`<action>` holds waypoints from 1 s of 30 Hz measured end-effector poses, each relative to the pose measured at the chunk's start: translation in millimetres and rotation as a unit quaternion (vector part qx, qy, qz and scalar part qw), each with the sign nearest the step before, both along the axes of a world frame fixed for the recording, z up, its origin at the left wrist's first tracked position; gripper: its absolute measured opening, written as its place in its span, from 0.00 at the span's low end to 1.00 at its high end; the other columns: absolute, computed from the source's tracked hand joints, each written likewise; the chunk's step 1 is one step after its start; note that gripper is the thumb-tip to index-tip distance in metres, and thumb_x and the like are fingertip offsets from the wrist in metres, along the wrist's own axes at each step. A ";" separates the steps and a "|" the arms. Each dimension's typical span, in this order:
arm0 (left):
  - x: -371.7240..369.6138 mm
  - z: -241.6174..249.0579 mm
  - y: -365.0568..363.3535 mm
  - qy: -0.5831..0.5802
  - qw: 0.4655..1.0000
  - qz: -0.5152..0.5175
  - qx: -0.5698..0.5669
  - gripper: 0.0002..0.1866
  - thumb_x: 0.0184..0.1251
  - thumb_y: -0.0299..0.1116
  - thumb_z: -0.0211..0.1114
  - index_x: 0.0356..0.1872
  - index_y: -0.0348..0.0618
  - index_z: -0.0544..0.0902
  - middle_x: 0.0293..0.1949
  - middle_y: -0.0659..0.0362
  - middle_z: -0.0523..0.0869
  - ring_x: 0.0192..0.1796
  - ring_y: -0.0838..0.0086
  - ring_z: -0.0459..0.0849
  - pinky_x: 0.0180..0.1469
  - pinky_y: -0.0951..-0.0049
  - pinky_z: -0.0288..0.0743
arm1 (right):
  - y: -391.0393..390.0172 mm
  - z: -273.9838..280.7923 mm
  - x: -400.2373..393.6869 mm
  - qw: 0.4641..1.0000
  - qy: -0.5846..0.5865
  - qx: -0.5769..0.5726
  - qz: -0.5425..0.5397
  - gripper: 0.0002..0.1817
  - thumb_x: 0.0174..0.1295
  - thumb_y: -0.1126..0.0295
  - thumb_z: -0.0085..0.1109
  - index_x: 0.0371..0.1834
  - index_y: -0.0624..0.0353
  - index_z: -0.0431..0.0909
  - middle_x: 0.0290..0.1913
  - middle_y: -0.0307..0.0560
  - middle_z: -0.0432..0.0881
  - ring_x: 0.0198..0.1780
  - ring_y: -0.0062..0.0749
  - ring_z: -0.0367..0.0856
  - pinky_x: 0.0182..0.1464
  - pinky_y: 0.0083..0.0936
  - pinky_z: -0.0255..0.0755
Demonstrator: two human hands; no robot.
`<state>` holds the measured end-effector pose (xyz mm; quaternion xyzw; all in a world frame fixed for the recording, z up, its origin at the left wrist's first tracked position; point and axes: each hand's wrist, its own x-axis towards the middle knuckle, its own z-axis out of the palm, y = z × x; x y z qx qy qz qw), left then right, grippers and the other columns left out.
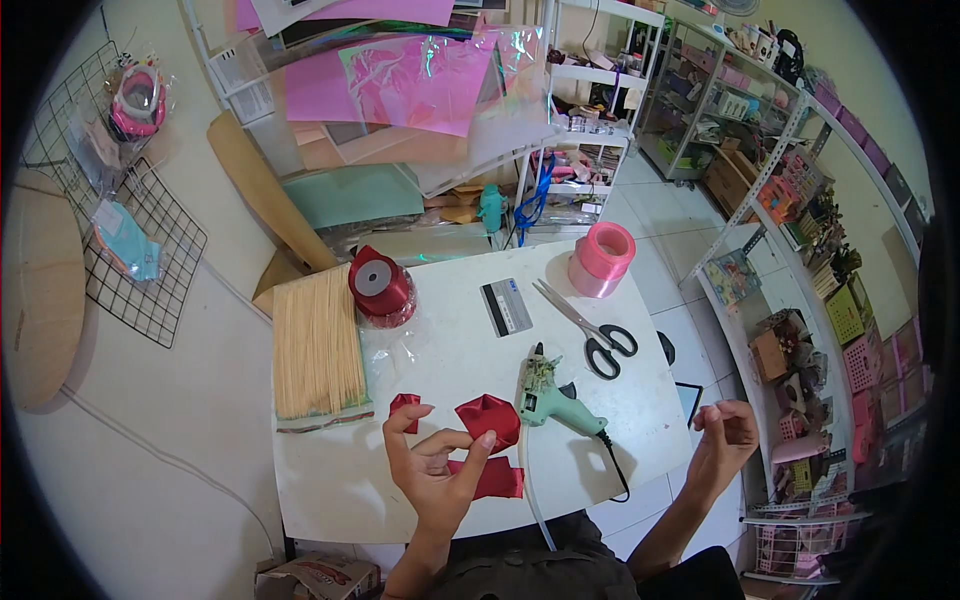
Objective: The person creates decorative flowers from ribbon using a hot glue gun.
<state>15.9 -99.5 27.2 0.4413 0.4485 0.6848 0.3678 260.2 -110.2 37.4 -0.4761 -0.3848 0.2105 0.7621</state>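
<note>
My left hand (pixel 437 474) pinches a folded piece of red satin ribbon (pixel 484 414) between thumb and index finger, its other fingers raised. Below that piece a flat red ribbon strip (pixel 500 479) lies on the white table (pixel 330 490), and a small red ribbon piece (pixel 405 402) shows behind the fingertips. My right hand (pixel 724 440) is lifted past the table's right edge, fingertips pressed together; anything between them is too small to see. A mint-green hot glue gun (pixel 555 408) lies beside the held ribbon, its glue stick trailing toward my lap.
Black-handled scissors (pixel 597 340), a card (pixel 507 307) and pink ribbon rolls (pixel 602 260) occupy the far right. A red ribbon roll (pixel 382 288) and a bundle of thin wooden sticks (pixel 318 345) stand left. Shelving (pixel 745 200) runs along the right; a wire grid (pixel 150 265) hangs left.
</note>
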 end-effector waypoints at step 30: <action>16.0 -3.1 -4.0 -0.211 0.970 -0.056 -0.103 0.28 0.48 0.18 0.64 0.50 0.36 0.60 0.24 0.56 0.81 0.27 0.81 0.78 0.33 0.88 0.66 | 10.1 -23.1 -118.5 0.913 -0.038 -0.137 0.383 0.09 0.53 0.75 0.55 0.34 0.66 0.68 0.25 0.42 0.74 0.27 0.16 0.71 0.31 0.14 0.65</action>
